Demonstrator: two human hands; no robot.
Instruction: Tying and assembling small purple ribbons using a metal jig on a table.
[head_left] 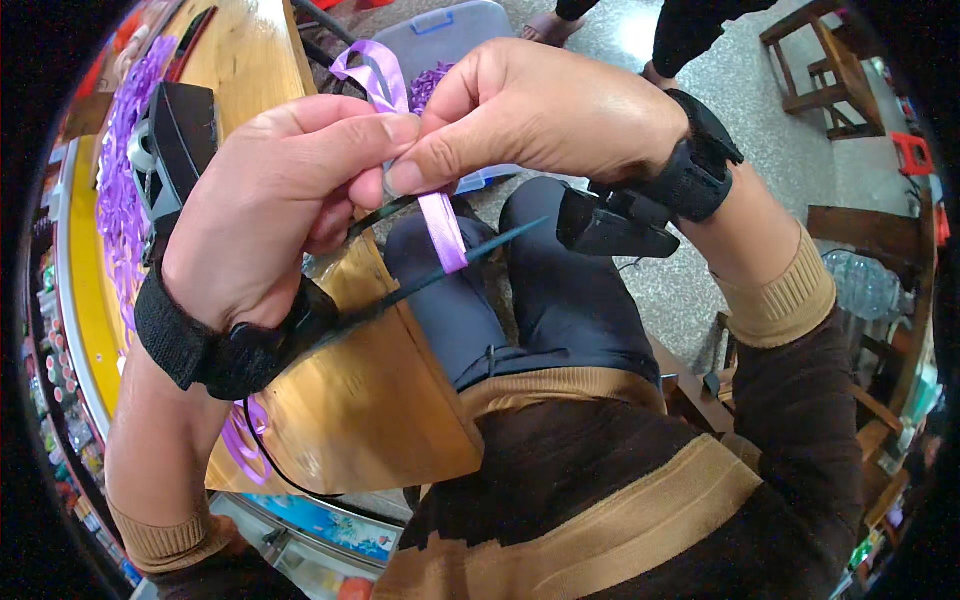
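A purple ribbon (441, 225) is pinched between the thumbs and fingers of both my hands, above my lap. Its loop (392, 75) stands up beyond the fingertips, with a thin grey strand along it, and a flat tail hangs below. My left hand (290, 170) is closed on the ribbon from the left. From the right, my right hand (530, 115) grips it, the two thumb tips almost touching. My fingers hide the pinched part. A long dark narrow strip (440, 275) slants from the left wrist strap across my lap. Black straps with small devices circle both wrists.
A wooden table (350, 410) stands at my left, with its corner near my lap. Purple ribbons (125, 190) hang in a bunch at far left. Ahead is a greyish plastic bin (450, 35) with purple ribbon bits (428, 85). Another person's legs (690, 40) and a wooden stool (825, 70) are beyond.
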